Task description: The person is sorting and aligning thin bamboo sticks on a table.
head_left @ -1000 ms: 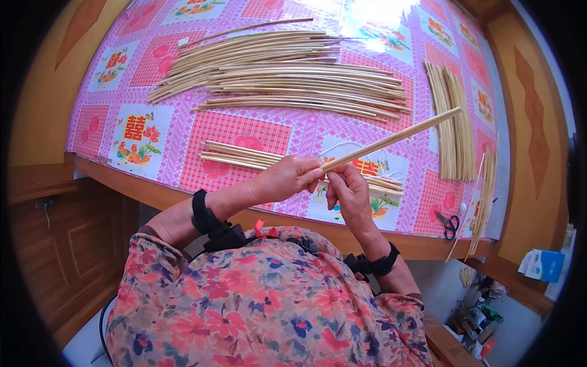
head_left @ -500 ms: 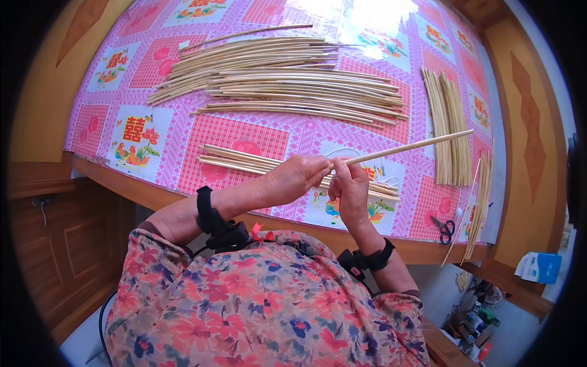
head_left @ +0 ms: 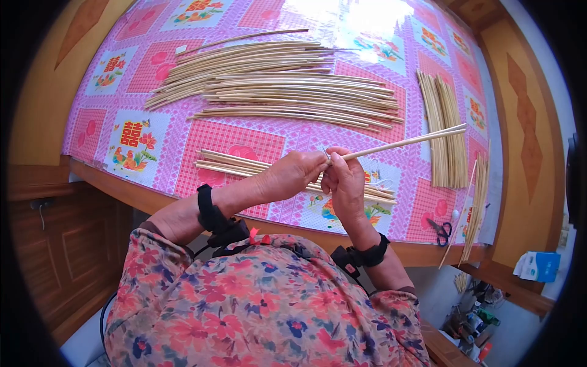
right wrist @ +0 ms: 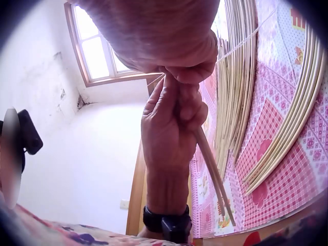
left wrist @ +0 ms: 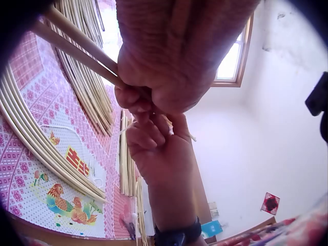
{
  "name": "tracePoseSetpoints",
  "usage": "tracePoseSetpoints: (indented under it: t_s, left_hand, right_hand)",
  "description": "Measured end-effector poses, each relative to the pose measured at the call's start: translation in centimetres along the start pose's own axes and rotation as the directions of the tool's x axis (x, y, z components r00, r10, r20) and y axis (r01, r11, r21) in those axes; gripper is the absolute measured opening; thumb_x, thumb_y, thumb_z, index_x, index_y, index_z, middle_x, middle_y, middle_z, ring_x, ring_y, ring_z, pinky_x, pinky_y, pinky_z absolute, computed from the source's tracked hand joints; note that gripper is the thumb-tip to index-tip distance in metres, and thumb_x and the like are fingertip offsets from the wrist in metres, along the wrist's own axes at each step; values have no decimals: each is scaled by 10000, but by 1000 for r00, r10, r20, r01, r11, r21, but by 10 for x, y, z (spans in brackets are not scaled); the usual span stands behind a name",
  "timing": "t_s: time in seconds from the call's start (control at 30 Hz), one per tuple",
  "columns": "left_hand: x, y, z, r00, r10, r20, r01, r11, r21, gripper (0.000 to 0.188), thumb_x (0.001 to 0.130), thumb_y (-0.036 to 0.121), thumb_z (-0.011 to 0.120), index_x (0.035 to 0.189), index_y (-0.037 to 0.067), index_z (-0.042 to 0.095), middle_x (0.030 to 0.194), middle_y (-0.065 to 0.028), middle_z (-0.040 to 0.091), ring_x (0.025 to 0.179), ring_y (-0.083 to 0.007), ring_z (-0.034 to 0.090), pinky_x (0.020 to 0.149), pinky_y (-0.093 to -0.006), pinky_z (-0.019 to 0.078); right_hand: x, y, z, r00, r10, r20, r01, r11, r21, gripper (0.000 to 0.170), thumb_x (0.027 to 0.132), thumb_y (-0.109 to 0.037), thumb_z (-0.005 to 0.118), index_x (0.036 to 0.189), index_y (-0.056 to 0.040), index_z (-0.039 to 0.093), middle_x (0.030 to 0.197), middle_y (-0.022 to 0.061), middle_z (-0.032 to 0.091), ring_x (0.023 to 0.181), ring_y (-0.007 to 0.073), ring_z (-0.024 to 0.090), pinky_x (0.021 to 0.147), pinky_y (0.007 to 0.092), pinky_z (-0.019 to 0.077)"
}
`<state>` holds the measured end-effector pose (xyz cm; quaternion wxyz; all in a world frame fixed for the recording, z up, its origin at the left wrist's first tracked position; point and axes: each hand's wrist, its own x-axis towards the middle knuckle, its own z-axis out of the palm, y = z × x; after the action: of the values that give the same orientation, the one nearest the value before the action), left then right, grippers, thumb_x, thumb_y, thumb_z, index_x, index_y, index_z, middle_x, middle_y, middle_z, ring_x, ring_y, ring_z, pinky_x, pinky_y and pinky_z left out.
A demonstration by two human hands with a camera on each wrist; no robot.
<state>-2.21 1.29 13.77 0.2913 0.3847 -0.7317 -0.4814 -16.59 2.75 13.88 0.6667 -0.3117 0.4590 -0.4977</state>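
Left hand (head_left: 296, 171): you grip the sticks (head_left: 400, 142)
Right hand (head_left: 347, 186): you pinch them too
Done: handling seems underway, no finished fastening visible
Left: loose piles (head_left: 306, 95) lie untouched

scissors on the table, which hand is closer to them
Right. In the head view the right hand is left of the scissors and farther from the table's near edge; the left hand is farther left still, past the right hand.
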Motion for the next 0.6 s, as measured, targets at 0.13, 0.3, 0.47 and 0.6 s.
tracePoseSetpoints:
  t_s: [0.13, 0.3, 0.47, 0.6]
  left_hand:
    - [5, -3, -3, 994, 107, -12, -104, 983, 150, 116, 871, 125, 447, 863, 16, 484, 687, -132, 529, 622, -288, 537, 563, -365, 423]
    - [11, -11, -6, 997, 76, 20, -77, 899, 432, 131, 846, 148, 460, 859, 21, 487, 710, -156, 554, 678, -324, 568, 580, -402, 446]
    - [19, -5, -15, 998, -52, 30, 26, 826, 563, 123, 817, 132, 465, 843, 21, 510, 733, -163, 577, 713, -330, 587, 596, -422, 462]
    - [21, 1, -15, 999, 24, 45, -45, 832, 552, 149, 859, 189, 444, 826, 50, 488, 720, -141, 548, 684, -332, 557, 571, -430, 439]
  right_hand:
    - [3, 0, -10, 994, -25, 102, 26, 1000, -12, 249, 876, -206, 480, 1022, -4, 485, 629, 15, 490, 423, 41, 415, 360, 178, 346]
    - [1, -11, -31, 991, -104, 86, 135, 764, -631, 317, 856, -262, 521, 1034, -1, 501, 816, 72, 565, 569, 170, 588, 450, 264, 440]
    - [-6, -48, -23, 887, -371, 274, 318, 59, -946, 159, 749, -194, 623, 810, -60, 565, 759, 76, 526, 660, 270, 552, 568, 355, 451]
    - [17, -49, -11, 577, -496, 649, 610, -266, -746, 107, 695, -125, 625, 750, -87, 541, 675, 52, 466, 663, 224, 490, 579, 337, 405]
